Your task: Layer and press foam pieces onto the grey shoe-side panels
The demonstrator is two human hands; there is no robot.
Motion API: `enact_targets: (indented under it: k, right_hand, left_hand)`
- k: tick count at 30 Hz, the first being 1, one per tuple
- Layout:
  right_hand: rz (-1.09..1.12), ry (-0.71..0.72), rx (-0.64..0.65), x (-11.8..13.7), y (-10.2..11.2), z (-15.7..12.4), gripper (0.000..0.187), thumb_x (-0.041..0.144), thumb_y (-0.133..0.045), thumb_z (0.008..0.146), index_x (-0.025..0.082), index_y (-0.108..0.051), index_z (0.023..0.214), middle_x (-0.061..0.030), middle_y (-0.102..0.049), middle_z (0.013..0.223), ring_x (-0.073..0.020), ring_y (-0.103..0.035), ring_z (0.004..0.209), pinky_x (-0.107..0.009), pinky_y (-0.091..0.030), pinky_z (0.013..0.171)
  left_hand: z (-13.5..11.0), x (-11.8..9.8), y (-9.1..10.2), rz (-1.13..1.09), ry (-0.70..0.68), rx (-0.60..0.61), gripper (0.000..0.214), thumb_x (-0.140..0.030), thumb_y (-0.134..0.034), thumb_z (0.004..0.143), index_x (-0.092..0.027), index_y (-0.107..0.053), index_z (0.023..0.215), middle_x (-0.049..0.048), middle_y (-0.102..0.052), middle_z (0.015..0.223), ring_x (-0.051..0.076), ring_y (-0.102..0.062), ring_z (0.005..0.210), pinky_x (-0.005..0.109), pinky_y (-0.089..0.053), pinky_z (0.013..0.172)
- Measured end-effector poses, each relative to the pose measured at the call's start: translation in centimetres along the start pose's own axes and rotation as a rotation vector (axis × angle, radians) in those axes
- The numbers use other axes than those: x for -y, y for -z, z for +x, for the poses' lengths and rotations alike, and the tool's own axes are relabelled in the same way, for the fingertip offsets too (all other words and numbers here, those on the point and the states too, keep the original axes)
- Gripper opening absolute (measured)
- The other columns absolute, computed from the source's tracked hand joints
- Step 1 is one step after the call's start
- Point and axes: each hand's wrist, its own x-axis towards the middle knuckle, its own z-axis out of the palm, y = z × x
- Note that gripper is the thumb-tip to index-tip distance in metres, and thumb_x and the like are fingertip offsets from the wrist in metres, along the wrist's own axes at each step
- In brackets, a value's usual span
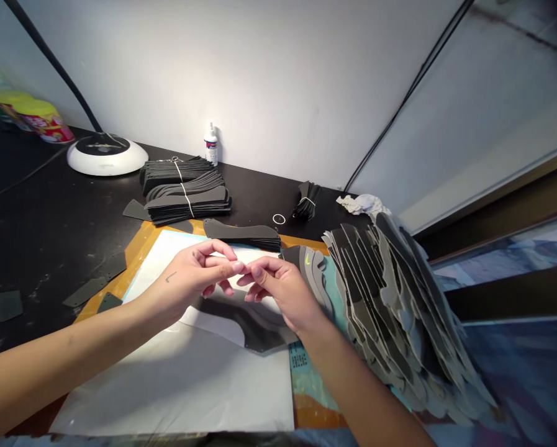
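Observation:
Over the middle of the work surface, my left hand [208, 268] and my right hand [276, 282] meet at the fingertips, thumbs and forefingers pinched. Whatever lies between them is too small to make out. Below them a dark grey and white curved cut piece [269, 335] rests on a white sheet [185, 385], partly covered by my hands. Just right of my right hand lies a grey layered piece with a yellow-green mark [308, 261]. Behind my fingers is a short stack of dark curved pieces [245, 233].
Banded bundles of dark pieces [187, 195], a white bottle [211, 146] and a lamp base [107, 156] stand at the back. A small banded bundle [307, 200] lies near a white ring [279, 219]. Many grey pieces [375, 298] pile up at right; loose scraps [5, 305] lie left.

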Motion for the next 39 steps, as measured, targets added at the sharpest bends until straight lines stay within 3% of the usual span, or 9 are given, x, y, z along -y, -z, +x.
enact_targets:
  k: [11,15,19,23,28,31,34,36,39]
  right_hand:
    - [-0.087,0.038,-0.015,-0.4,0.2,0.3,0.038,0.058,-0.077,0.083,0.020,-0.076,0.089,-0.0039,-0.078,0.085,-0.0125,-0.069,0.060,-0.024,-0.052,0.060]
    - [-0.353,0.213,-0.083,-0.3,0.1,-0.3,0.026,0.045,-0.064,0.097,0.023,-0.078,0.096,-0.0039,-0.079,0.094,-0.0148,-0.072,0.068,-0.027,-0.054,0.063]
    - [-0.708,0.420,-0.141,0.1,-0.1,-0.9,0.024,0.030,-0.056,0.100,0.029,-0.080,0.102,-0.0001,-0.080,0.099,-0.0169,-0.074,0.078,-0.029,-0.058,0.073]
    - [-0.714,0.441,-0.150,0.2,0.1,-0.9,0.021,0.026,-0.060,0.097,0.029,-0.081,0.099,0.0026,-0.081,0.094,-0.0161,-0.075,0.074,-0.028,-0.057,0.071]
    - [-0.788,0.564,-0.200,0.2,0.4,-1.0,0.021,0.020,-0.063,0.093,0.027,-0.082,0.090,0.0031,-0.081,0.088,-0.0156,-0.073,0.073,-0.026,-0.055,0.067]
    - [-0.840,0.577,-0.335,0.1,0.8,-0.7,0.020,0.021,-0.062,0.092,0.026,-0.081,0.087,0.0009,-0.081,0.086,-0.0169,-0.073,0.071,-0.028,-0.054,0.066]
    - [-0.664,0.480,-0.485,-0.1,1.8,0.3,0.017,0.030,-0.064,0.091,0.023,-0.080,0.092,-0.0027,-0.081,0.085,-0.0179,-0.074,0.070,-0.030,-0.058,0.068]
    - [-0.418,0.373,-0.466,-0.2,2.6,1.1,0.025,0.042,-0.065,0.093,0.022,-0.078,0.099,-0.0050,-0.081,0.093,-0.0163,-0.073,0.067,-0.029,-0.060,0.067]
    - [-0.160,0.283,-0.330,-0.3,3.0,1.7,0.037,0.055,-0.069,0.089,0.022,-0.077,0.102,-0.0060,-0.081,0.098,-0.0124,-0.070,0.059,-0.028,-0.061,0.064]
  left_hand:
    - [0.3,0.4,0.2,0.002,0.010,-0.025,0.042,-0.040,-0.093,0.066,-0.020,-0.061,0.086,-0.0050,-0.063,0.056,0.015,-0.067,0.055,0.017,-0.034,0.045]
    - [0.2,0.3,0.1,0.047,-0.002,-0.073,0.044,-0.043,-0.092,0.067,-0.020,-0.062,0.091,-0.0011,-0.070,0.065,0.020,-0.072,0.062,0.018,-0.036,0.044]
    - [-0.3,0.1,-0.2,0.099,-0.082,-0.113,0.043,-0.048,-0.090,0.071,-0.020,-0.064,0.092,0.0019,-0.073,0.065,0.023,-0.074,0.064,0.021,-0.040,0.043]
    - [-0.7,0.2,-0.2,0.097,-0.166,-0.077,0.037,-0.045,-0.091,0.072,-0.020,-0.067,0.086,0.0020,-0.075,0.068,0.020,-0.073,0.062,0.025,-0.055,0.055]
    - [-0.7,0.6,-0.4,0.153,-0.254,0.008,0.027,-0.042,-0.084,0.082,-0.019,-0.070,0.083,0.0031,-0.077,0.075,0.018,-0.072,0.060,0.025,-0.059,0.058]
    - [-1.2,0.4,-0.6,0.339,-0.421,0.039,0.019,-0.039,-0.072,0.092,-0.021,-0.074,0.098,0.0064,-0.080,0.094,0.021,-0.078,0.077,0.029,-0.063,0.067]
    - [-1.8,-0.2,-0.4,0.738,-0.722,0.012,0.020,-0.033,-0.066,0.094,-0.030,-0.076,0.111,0.0045,-0.079,0.111,0.027,-0.076,0.107,0.038,-0.064,0.086]
    - [-1.6,-1.0,0.3,0.982,-0.883,-0.002,0.019,-0.032,-0.066,0.094,-0.035,-0.078,0.109,0.0011,-0.079,0.114,0.029,-0.072,0.117,0.044,-0.060,0.095]
    - [0.3,-2.0,2.4,1.244,-0.963,-0.109,0.022,-0.038,-0.061,0.097,-0.031,-0.078,0.109,0.0027,-0.078,0.119,0.032,-0.069,0.119,0.051,-0.054,0.101]
